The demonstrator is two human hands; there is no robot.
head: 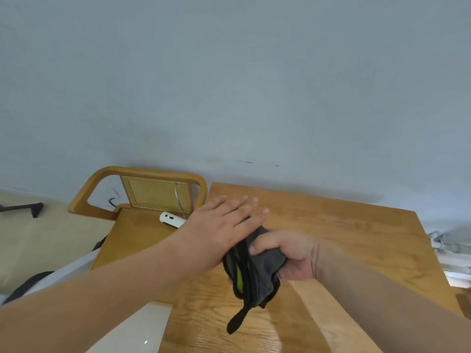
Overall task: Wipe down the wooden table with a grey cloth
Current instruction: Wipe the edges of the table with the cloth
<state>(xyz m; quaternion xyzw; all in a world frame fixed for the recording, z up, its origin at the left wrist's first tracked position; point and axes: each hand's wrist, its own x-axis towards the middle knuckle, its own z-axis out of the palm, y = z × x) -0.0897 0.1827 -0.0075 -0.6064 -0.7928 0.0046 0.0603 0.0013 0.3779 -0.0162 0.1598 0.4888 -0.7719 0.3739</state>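
You have one grey cloth, one wooden table and two hands in view. The cloth is dark, bunched and black-edged with a yellow-green patch, and it is held above the table. Its long axis runs away from you, with a black tail hanging toward you. Your right hand grips it, and your left hand lies straight-fingered over its far end.

Grey cloth — bunched, held above wooden table.

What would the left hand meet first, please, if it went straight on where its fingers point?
Likely the wall: the left hand points on from above the cloth, over the table, toward it, though depth is unclear.
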